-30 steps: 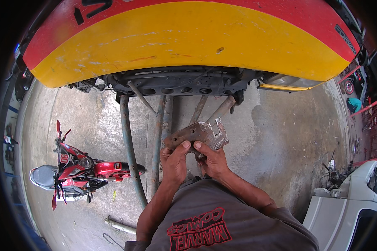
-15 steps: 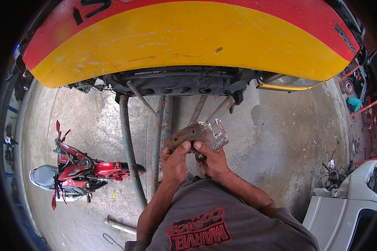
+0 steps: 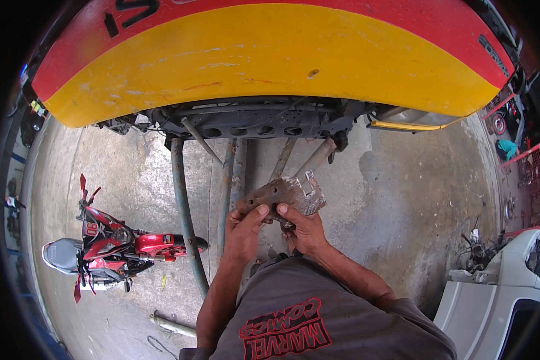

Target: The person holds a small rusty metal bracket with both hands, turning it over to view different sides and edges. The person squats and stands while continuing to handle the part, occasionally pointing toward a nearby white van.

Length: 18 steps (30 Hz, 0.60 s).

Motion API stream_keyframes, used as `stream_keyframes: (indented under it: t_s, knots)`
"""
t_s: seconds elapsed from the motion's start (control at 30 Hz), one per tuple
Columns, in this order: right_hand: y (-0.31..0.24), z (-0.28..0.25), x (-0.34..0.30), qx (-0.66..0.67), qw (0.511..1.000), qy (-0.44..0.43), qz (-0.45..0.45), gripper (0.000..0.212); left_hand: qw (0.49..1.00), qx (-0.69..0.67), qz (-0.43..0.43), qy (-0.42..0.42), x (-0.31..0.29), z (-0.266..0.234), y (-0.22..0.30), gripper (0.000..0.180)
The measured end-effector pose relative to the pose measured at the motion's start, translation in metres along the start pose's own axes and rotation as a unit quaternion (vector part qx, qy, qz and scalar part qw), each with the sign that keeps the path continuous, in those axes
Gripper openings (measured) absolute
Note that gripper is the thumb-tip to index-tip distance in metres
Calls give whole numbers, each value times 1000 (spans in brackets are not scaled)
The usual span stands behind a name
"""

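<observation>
A rusty metal bracket plate [image 3: 289,193] is held up in front of my body. It has small round holes on its left part and a square notch in its pale, scraped right end. My left hand [image 3: 243,231] grips its lower left edge, thumb on top and fingers underneath. With the thumb pressed on the lower middle edge, my right hand [image 3: 308,231] holds it from below. The fingers of both hands are partly hidden behind the plate.
Ahead is a yellow and red vehicle front [image 3: 276,57], with a dark frame [image 3: 255,123] below it. Metal pipes [image 3: 183,207] slope down from there. A red motorcycle [image 3: 117,237] stands left, a white vehicle body part [image 3: 492,297] lower right. A person in teal [image 3: 507,150] is far right.
My left hand has shifted slightly left, and its thumb is farther from the right thumb. The plate has moved a little left and down. A person in bright yellow appears at the far left.
</observation>
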State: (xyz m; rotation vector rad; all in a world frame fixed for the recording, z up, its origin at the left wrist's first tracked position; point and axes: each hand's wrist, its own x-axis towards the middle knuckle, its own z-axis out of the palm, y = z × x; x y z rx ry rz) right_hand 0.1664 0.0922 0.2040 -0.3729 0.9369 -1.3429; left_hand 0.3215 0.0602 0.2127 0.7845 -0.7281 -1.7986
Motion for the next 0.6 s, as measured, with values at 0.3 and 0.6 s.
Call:
stream_keyframes:
  t_s: [0.3, 0.6]
  knots:
    - [32, -50, 27, -24, 978, -123, 165, 36, 994, -26, 44, 96, 3, -28, -19, 16]
    - [-145, -85, -25, -260, 799, -535, -90, 13, 889, 370, 48, 266, -57, -147, -36, 29]
